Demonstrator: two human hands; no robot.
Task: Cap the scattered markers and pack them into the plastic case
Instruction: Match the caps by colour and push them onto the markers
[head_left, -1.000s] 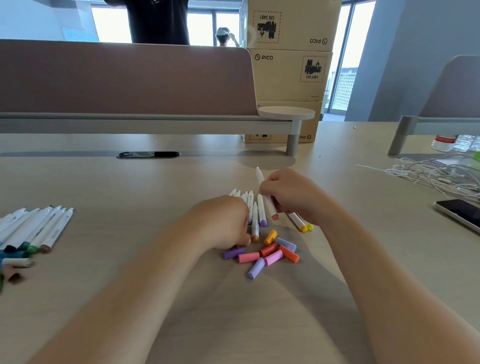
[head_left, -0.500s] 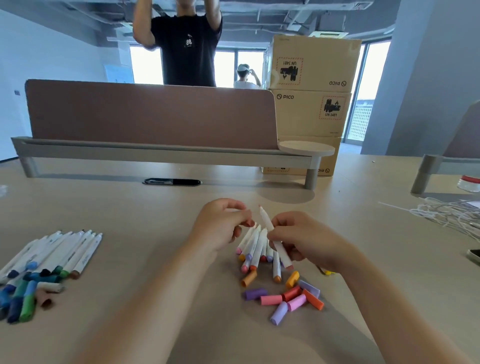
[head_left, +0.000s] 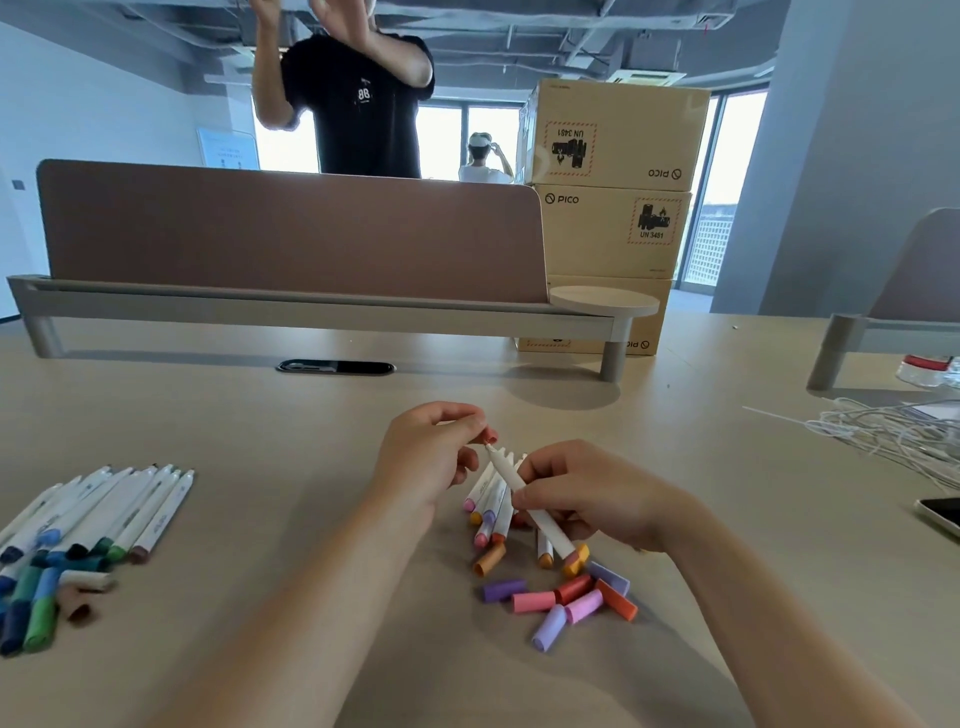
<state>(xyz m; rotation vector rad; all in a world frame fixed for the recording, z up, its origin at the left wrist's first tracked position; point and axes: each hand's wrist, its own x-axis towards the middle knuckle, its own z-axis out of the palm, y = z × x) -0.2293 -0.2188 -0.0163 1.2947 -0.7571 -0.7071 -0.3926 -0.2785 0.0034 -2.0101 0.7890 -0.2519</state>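
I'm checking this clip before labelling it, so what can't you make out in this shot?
Head view only:
- Cap in left hand: fingers cover all but a reddish edge.
- Plastic case: not in view.
- Blue-green markers: cut by left edge.
- Phone: cut by right edge.
- Marker pile: partly behind right hand.

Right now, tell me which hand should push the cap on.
Left. The left hand pinches a small pinkish cap right at the marker tip, while the right hand grips the barrel.

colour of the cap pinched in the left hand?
Coral-red small cap, in the left hand fingertips; head view.
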